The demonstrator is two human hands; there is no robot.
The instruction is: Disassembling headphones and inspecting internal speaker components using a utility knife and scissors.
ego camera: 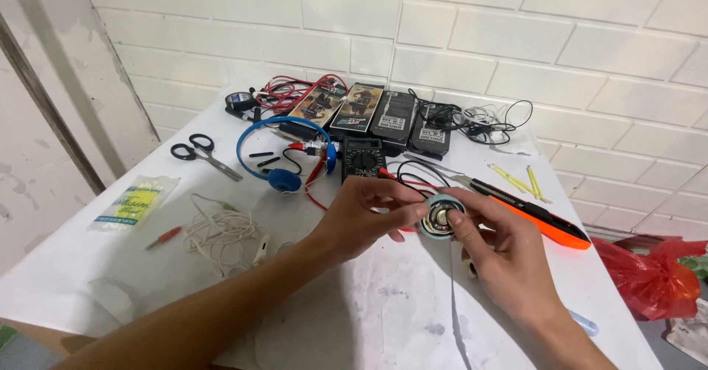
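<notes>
A: Holding the speaker [441, 216] up over the desk [383, 304]?

B: Yes. The left hand [361, 219] and right hand [501, 248] both pinch its round rim.

A: Is it heavy?

B: It looks small, hard and light. The thin middle could dent, I think, so the rim is the best place to grip. The meter [363, 158] sits just behind.

Bare white table [383, 318] lies open across the lower middle of the frame. Upper middle is crowded: blue headphones [276, 149], multimeter [363, 158], black boxes [369, 112] (wires tangled among them). White cable coil [221, 234] blocks the left.
</notes>
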